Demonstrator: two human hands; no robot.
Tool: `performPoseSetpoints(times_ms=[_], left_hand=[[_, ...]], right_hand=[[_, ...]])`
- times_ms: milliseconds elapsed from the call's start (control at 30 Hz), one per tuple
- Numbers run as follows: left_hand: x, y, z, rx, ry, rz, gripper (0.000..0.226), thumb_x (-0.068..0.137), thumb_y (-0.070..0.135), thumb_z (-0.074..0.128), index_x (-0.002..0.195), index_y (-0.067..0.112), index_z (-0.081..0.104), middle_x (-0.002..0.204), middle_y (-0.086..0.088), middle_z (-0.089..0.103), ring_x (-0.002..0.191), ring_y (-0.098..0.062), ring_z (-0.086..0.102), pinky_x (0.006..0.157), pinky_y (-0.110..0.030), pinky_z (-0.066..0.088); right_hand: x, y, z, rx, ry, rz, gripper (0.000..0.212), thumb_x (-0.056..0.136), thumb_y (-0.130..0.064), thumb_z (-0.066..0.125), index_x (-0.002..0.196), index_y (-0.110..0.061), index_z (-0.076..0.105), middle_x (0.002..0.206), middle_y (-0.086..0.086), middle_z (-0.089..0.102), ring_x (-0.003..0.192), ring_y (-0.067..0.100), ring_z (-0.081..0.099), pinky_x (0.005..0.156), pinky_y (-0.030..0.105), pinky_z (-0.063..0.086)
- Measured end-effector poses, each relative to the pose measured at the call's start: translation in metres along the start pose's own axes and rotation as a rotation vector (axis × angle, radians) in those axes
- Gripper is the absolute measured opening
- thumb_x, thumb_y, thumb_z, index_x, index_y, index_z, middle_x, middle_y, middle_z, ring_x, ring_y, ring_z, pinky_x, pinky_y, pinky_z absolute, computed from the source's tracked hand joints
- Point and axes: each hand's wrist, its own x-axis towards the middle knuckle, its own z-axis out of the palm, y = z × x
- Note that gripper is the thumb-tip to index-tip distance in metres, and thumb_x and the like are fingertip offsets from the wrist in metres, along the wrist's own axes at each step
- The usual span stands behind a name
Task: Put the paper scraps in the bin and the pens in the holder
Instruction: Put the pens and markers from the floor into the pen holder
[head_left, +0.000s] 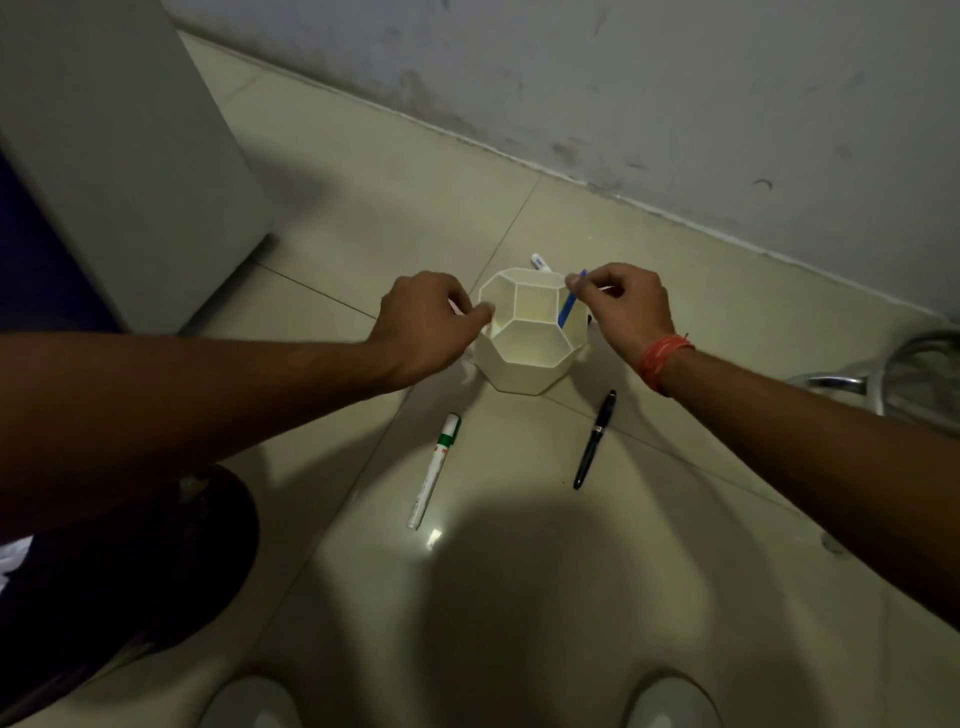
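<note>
The fingers (577, 281) of the right hand (623, 306) pinch the top of a blue pen (569, 306). The pen leans inside the right pocket of the white holder (524, 358). Its low end is hidden down in the pocket. The fingers of the left hand (421, 327) curl onto the left rim of the holder, and something small and white shows at the knuckles, too hidden to name. Both arms reach forward and down, and the right wrist wears an orange thread band (662, 358).

The holder stands on the tiled floor (363, 208) near the wall. Behind it a white marker (540, 262) pokes out, mostly hidden. In front lie a green-and-white marker (434, 470) and a black pen (595, 439), well apart. The red writing on the green-and-white marker is too small to read. A grey box (104, 130) on the left is cut off, and so is a metal thing (883, 374) on the right. The picture is dark.
</note>
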Motion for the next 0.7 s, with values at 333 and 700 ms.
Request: performPoseSetpoints(times_ms=[333,700], left_hand=[[-0.053,-0.039,0.050,0.152,-0.330,-0.259,0.039,0.084,0.046,0.060,0.102,0.012,0.061,0.095,-0.005,0.068,0.087,-0.025,0.065,0.074,-0.030,0.052],[-0.086,-0.031,0.071,0.139,-0.556,0.105,0.035,0.091,0.034,0.061,0.122,0.020,0.054,0.114,-0.001,0.066,0.095,-0.014,0.063,0.074,-0.021,0.046]], right_hand=[[0.042,0.040,0.003,-0.169,0.103,0.087,0.018,0.086,-0.027,0.066,0.090,-0.010,0.071,0.090,0.007,0.072,0.081,0.019,0.062,0.083,0.031,0.053],[0.054,0.063,0.033,-0.748,-0.261,0.012,0.018,0.087,-0.015,0.058,0.089,-0.001,0.069,0.095,0.022,0.071,0.088,0.041,0.066,0.071,0.034,0.048]])
